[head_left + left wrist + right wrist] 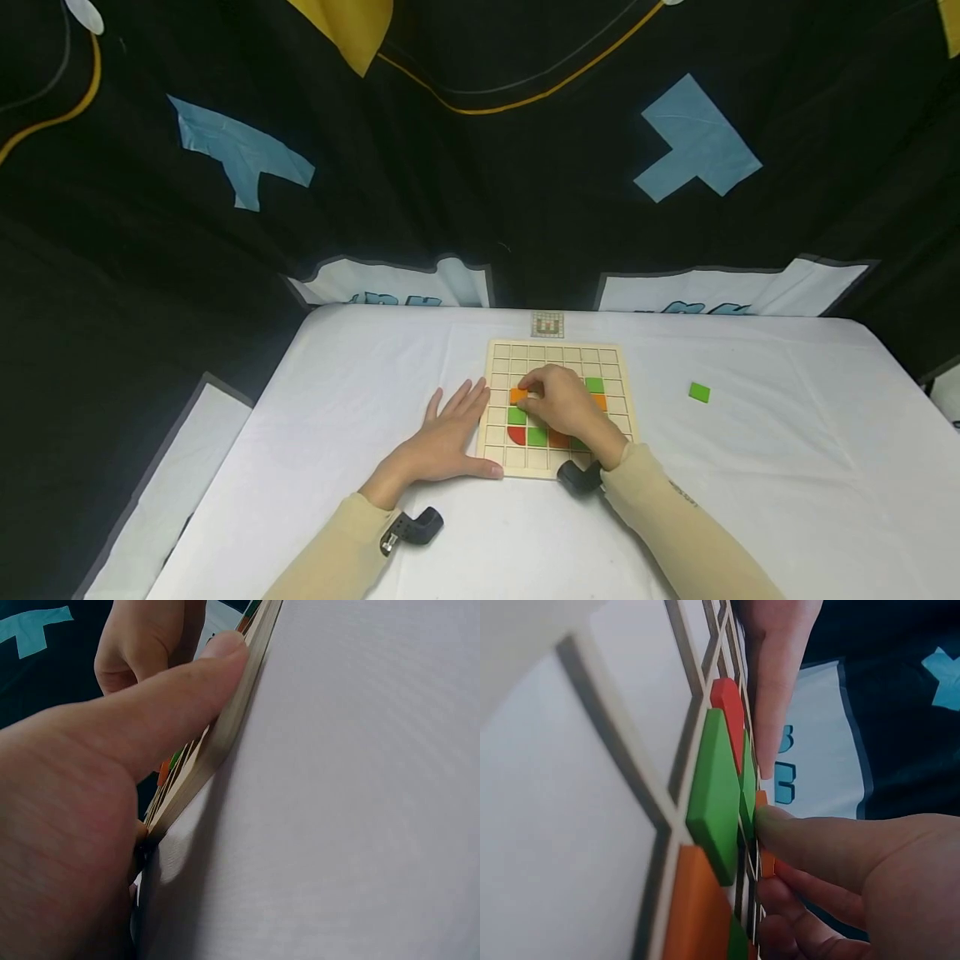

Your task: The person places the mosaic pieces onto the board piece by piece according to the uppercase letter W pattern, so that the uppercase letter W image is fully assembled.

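My right hand [564, 402] pinches an orange tile [517, 396] between thumb and fingertips, at a cell left of the middle of the wooden grid board [555, 472]. In the right wrist view the thumb [817, 838] lies on one side of that tile, with fingers opposite. My left hand [444, 442] has its fingers spread straight along the board's left edge. Its thumb [187, 694] rests on the near corner in the left wrist view. Below the pinched tile lie a green tile [517, 416], a red rounded tile [516, 434] and another green tile [537, 437].
A loose green tile [699, 392] lies on the white tablecloth [750, 467] right of the board. Near the far table edge is a small patterned square [547, 324]. A black curtain [480, 192] hangs behind the table. Dark wrist devices [423, 527] sit at both cuffs.
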A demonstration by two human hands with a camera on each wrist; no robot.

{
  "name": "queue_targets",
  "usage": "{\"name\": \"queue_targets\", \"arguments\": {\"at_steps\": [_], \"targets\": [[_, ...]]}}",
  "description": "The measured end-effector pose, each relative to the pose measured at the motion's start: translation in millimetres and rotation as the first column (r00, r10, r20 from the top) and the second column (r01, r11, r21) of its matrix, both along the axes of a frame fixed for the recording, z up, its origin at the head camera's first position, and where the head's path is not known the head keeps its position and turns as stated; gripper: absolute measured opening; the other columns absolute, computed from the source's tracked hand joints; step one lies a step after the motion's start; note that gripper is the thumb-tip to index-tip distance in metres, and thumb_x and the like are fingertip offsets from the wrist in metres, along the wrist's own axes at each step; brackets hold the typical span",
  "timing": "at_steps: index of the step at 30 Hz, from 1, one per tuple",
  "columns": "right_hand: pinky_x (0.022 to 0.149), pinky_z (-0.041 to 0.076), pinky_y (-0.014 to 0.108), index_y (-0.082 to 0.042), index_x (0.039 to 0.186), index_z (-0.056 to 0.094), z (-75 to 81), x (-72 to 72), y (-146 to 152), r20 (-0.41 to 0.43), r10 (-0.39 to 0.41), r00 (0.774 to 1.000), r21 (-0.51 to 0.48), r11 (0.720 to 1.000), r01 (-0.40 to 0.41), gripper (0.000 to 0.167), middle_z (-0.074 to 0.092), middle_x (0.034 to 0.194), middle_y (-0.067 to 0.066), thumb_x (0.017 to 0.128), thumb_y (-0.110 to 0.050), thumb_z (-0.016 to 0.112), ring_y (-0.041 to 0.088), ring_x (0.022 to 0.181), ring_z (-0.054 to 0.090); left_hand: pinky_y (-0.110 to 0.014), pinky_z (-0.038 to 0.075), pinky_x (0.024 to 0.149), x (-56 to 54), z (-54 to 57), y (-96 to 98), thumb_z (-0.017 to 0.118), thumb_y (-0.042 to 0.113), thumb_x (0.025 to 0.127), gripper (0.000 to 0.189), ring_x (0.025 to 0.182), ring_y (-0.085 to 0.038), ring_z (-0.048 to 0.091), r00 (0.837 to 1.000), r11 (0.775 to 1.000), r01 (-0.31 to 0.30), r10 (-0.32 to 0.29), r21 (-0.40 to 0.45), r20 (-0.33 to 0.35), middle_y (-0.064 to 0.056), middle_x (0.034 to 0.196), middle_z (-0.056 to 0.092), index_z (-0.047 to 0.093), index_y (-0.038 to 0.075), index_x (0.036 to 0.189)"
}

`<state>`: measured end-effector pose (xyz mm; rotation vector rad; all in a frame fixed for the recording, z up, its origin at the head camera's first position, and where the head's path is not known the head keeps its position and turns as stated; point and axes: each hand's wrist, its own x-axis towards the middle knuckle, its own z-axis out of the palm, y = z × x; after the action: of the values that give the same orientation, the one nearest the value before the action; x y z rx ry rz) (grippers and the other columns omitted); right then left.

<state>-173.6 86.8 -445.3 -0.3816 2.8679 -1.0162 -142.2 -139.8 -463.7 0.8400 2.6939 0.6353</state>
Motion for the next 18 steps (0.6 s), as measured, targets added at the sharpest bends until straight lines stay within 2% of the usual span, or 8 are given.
{"name": "queue_targets", "arguments": {"at_steps": [7, 14, 18], "targets": [[0.089, 0.053, 0.041, -0.008, 0.104, 0.078, 0.1, -0.6, -0.4, 0.001, 0.004, 1.0, 0.001, 1.0, -0.004, 0.022, 0.071, 0.106, 0.006, 0.084, -0.017, 0.082, 0.021, 0.095, 0.061, -0.062, -0.007, 0.118, -0.2, -0.4, -0.2, 0.071, 0.071, 0.078, 0.121, 0.155, -0.029, 0.0, 1.0, 1.0, -0.005, 0.005, 0.002, 0.003, -0.009, 0.169, 0.007, 0.015, 0.004, 0.161], [0.093, 0.052, 0.042, -0.009, 0.105, 0.078, -0.3, -1.4, 0.1, 0.003, 0.002, 1.0, 0.003, 1.0, -0.002, 0.018, 0.072, 0.109, 0.006, 0.088, -0.014, 0.077, 0.022, 0.1, 0.062, -0.062, -0.007, 0.118, -0.2, -0.8, -0.1, 0.071, 0.071, 0.078, 0.121, 0.155, -0.029, 0.0, 1.0, 1.0, -0.002, 0.002, -0.002, 0.002, -0.009, 0.169, 0.006, 0.015, 0.004, 0.161], [0.092, 0.052, 0.041, -0.008, 0.107, 0.078, 1.0, -1.7, -0.4, 0.011, 0.008, 1.0, 0.006, 1.0, -0.008, 0.018, 0.072, 0.108, 0.006, 0.089, -0.013, 0.076, 0.021, 0.097, 0.061, -0.061, -0.007, 0.118, -0.4, -1.8, 0.0, 0.071, 0.072, 0.078, 0.121, 0.155, -0.029, 0.0, 1.0, 1.0, -0.004, 0.004, -0.007, 0.003, -0.008, 0.169, 0.006, 0.014, 0.004, 0.161]]}}
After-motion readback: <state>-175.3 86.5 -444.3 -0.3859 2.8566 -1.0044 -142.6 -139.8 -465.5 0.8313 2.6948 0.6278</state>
